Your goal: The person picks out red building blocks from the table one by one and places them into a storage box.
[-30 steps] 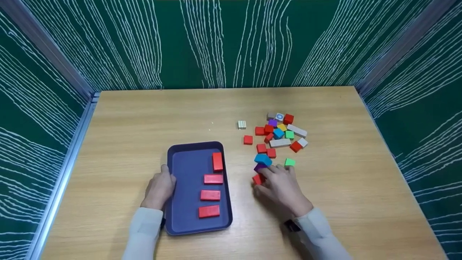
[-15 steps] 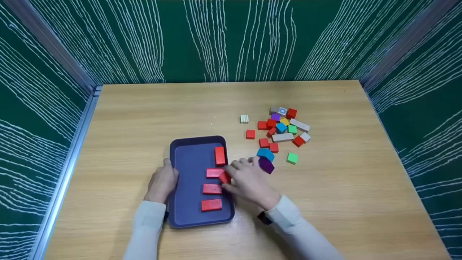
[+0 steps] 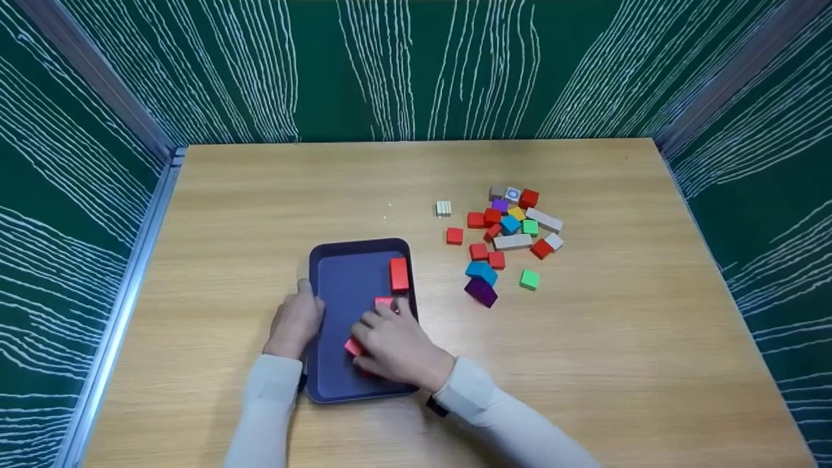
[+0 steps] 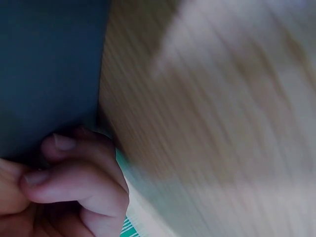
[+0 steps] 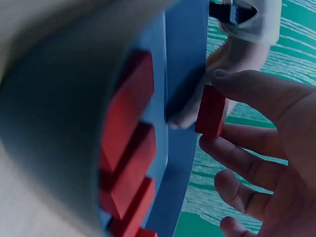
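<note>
- While green walls [image 3: 318,71] with white lines are rising at the back and sides, a wooden bench [image 3: 585,364] is carrying all the things in reach.
- A dark blue tray [image 3: 344,273] is lying on the bench, left of a loose scatter of blocks, its long sides running away from the person.
- Two pale sleeves [image 3: 260,403] are reaching in from the near side, with a dark band [image 3: 437,407] showing below the right cuff.
- The right hand [image 3: 398,346] is hovering over the tray and pinching a red block [image 3: 354,346] between thumb and fingers, while its outer fingers are bending loosely.
- The left hand [image 3: 294,320] is gripping the tray's left side, its thumb lying by the rim and its fingers curling near the outer wall.
- More red blocks are lying inside the tray: an upper one [image 3: 398,275] is resting beside the right wall, and a second one [image 3: 383,301] is partly hiding behind the right hand.
- A purple block [image 3: 481,292] and a blue block [image 3: 481,272] are sitting side by side at the scatter's near end.
- Two long grey blocks [image 3: 513,242] are lying among smaller red, green and yellow ones.
- The pinched block is hanging over the tray's middle; whether it is touching the floor, I cannot tell.
- A striped cube [image 3: 443,208] is sitting apart, left of the scatter.
</note>
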A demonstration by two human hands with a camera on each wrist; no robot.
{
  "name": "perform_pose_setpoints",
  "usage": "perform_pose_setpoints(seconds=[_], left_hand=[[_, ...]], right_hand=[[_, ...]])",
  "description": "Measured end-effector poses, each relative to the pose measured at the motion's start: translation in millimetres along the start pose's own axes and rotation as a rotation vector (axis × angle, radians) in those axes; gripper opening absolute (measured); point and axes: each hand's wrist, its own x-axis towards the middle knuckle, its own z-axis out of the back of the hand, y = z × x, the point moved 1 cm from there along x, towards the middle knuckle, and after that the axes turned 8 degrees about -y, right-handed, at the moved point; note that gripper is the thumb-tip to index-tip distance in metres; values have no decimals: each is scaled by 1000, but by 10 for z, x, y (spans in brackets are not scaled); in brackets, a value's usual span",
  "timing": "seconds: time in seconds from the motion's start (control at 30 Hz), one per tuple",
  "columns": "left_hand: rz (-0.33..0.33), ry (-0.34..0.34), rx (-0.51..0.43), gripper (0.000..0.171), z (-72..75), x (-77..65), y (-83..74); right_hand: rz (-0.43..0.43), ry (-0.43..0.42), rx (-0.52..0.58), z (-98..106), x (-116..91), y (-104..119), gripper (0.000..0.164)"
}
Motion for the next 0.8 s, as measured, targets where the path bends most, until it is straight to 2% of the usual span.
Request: perform_pose_setpoints(seconds=[0.27, 0.53, 0.8], left_hand=[[-1, 3, 3, 34, 8, 5, -3], [-25, -6, 17, 28, 4, 3, -2], [-29, -16, 8, 29, -9, -9, 15]], right_hand=[[66, 90, 14, -193, 2, 111, 37], [128, 69, -81, -317, -46, 157, 35], [109, 112, -70, -341, -50, 158, 34]])
